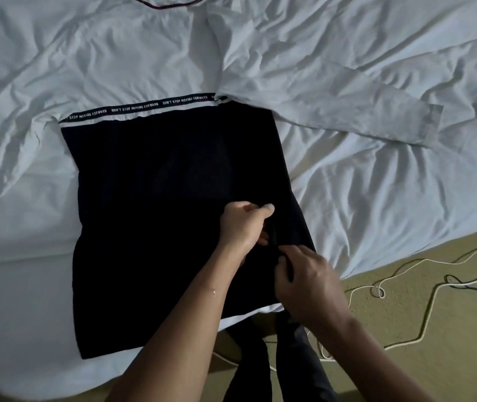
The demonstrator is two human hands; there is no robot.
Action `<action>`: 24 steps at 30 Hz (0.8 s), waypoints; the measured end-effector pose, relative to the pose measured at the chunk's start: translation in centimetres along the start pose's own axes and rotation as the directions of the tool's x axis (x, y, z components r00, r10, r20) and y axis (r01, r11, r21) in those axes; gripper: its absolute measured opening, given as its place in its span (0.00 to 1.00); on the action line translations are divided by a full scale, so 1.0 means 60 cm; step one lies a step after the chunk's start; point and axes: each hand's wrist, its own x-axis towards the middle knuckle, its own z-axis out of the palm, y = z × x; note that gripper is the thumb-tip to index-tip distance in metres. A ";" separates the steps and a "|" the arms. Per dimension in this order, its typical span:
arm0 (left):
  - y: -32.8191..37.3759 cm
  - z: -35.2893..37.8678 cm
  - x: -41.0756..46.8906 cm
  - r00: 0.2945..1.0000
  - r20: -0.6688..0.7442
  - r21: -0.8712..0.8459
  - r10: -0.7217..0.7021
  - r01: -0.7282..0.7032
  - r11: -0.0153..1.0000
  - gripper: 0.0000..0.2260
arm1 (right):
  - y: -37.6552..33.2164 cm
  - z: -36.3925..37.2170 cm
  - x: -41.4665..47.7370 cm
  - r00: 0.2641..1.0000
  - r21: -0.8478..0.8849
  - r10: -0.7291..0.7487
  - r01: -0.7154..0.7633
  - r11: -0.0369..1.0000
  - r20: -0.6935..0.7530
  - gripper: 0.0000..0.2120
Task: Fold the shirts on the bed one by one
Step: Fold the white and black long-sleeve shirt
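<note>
Because the shirt [156, 198] lies spread flat with its hem toward the person, its right side edge is the nearest place to start a fold, and both hands are there. The left hand [244, 224] is curled, thumb against forefinger, gripping a ridge of the dark cloth a little in from the edge. The right hand [309, 285] sits just below it, nearer the hem, its fingers bent and pinching the same edge. Holding at two spots along one side probably keeps that edge straight when it is carried over toward the middle.

The shirt rests on the rumpled white bed [376, 192], close to the near edge of the mattress. Its lower body is very dark (navy or black, the light is too dim to say). Above a printed band [144, 107] of white lettering it turns white, nearly merging with the sheet. One long white sleeve [347, 105] stretches out to the right, unfolded.

A pale cable [431, 303] snakes across the floor [449, 358] beside the bed.
</note>
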 end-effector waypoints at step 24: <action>-0.023 -0.034 -0.059 0.978 -0.170 -0.112 -0.120 0.102 0.988 0.07 | 0.074 0.067 0.038 0.973 -0.356 -0.194 0.226 0.907 0.123 0.34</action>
